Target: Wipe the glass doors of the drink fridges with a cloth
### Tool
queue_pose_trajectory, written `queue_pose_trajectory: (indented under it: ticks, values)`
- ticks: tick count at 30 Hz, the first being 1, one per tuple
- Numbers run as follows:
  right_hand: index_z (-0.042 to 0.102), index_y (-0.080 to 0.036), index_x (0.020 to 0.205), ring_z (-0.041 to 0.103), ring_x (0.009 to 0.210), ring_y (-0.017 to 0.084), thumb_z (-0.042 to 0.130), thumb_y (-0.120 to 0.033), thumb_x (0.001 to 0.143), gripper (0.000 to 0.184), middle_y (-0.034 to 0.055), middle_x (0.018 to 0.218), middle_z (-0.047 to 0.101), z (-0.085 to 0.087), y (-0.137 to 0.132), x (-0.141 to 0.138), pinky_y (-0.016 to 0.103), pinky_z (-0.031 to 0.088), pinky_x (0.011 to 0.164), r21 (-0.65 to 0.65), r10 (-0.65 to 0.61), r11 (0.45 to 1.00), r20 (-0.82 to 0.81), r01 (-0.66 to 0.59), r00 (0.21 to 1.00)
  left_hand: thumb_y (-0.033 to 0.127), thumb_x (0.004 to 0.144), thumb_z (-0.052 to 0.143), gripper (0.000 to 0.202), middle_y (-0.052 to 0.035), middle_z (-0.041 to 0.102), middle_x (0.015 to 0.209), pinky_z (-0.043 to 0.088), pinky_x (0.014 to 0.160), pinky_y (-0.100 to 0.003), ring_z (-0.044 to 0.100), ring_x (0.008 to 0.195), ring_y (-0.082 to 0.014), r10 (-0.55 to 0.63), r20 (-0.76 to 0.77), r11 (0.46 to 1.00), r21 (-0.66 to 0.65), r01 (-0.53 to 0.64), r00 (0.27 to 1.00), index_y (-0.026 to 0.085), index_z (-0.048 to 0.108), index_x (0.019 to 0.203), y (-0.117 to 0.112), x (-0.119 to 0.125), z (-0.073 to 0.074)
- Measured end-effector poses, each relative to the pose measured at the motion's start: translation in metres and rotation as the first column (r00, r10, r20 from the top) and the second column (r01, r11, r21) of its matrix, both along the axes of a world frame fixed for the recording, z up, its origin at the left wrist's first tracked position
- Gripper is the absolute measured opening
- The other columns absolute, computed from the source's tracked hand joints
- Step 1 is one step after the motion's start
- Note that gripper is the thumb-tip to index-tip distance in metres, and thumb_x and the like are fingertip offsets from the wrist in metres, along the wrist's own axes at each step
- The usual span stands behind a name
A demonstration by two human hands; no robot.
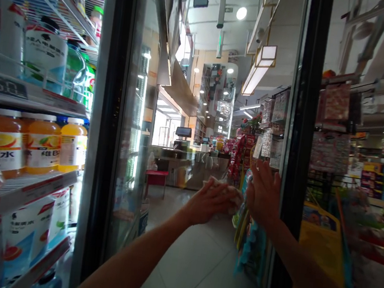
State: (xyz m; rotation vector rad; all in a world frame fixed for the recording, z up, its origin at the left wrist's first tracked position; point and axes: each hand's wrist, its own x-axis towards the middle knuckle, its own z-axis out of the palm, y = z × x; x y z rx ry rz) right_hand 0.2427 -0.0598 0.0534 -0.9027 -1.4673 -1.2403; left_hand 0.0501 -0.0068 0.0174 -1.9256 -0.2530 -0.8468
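My left hand (pixel 207 203) reaches forward to the middle of the glass door (pixel 192 256). Beneath its fingers is a crumpled pale cloth (pixel 237 197), pressed flat against the pane as far as I can see. My right hand (pixel 263 192) is up beside it on the right, near the dark door frame (pixel 298 152). Its fingers are stretched out and nothing shows in them. Whether its palm touches the glass I cannot tell.
On the left, lit fridge shelves (pixel 43 184) hold several bottles, among them an orange drink bottle (pixel 43 144). Through the glass appear a checkout counter (pixel 182 166), a red stool (pixel 156 173) and hanging packets (pixel 239 157). More store shelves (pixel 383 179) stand at the right.
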Motion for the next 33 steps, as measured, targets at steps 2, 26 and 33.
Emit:
queue_pose_trajectory:
  ticks: [2, 26, 33]
  values:
    - [0.027, -0.019, 0.140, 0.027, 0.134, 0.024, 0.037, -0.017, 0.086, 0.054, 0.0117, 0.141, 0.038, -0.007, -0.003, -0.004, 0.049, 0.024, 0.107, 0.031, 0.078, 0.996, 0.034, -0.079, 0.996, 0.016, 0.083, 0.045, 0.040, -0.0001, 0.037, 0.142, 0.011, 0.112, -0.052, 0.012, 0.139, -0.0217, 0.022, 0.310, 0.994, -0.106, 0.011, 0.951, 0.027, 0.050, 0.122, -0.001, 0.007, 0.001]
    - [0.049, -0.021, 0.125, 0.022, 0.134, 0.019, 0.042, -0.016, 0.084, 0.042, 0.0007, 0.141, 0.038, -0.086, 0.024, -0.043, 0.042, 0.006, 0.113, -0.159, 0.056, 0.986, 0.616, 0.054, 0.786, 0.029, 0.089, 0.039, 0.061, -0.0144, 0.024, 0.147, 0.023, 0.108, -0.050, 0.014, 0.138, -0.0233, 0.364, 0.621, 0.914, -0.382, -0.137, 0.694, 0.019, 0.010, 0.142, 0.010, -0.079, -0.088]
    - [0.048, -0.021, 0.126, 0.022, 0.135, 0.021, 0.043, -0.017, 0.084, 0.043, 0.0054, 0.140, 0.041, -0.060, 0.023, -0.045, 0.047, 0.009, 0.111, -0.095, -0.035, 0.992, 0.421, 0.083, 0.906, 0.034, 0.088, 0.041, 0.066, -0.0155, 0.024, 0.146, 0.028, 0.105, -0.050, 0.010, 0.138, -0.0246, 0.392, 0.595, 0.909, -0.368, -0.195, 0.702, 0.017, 0.008, 0.143, 0.005, -0.072, -0.104]
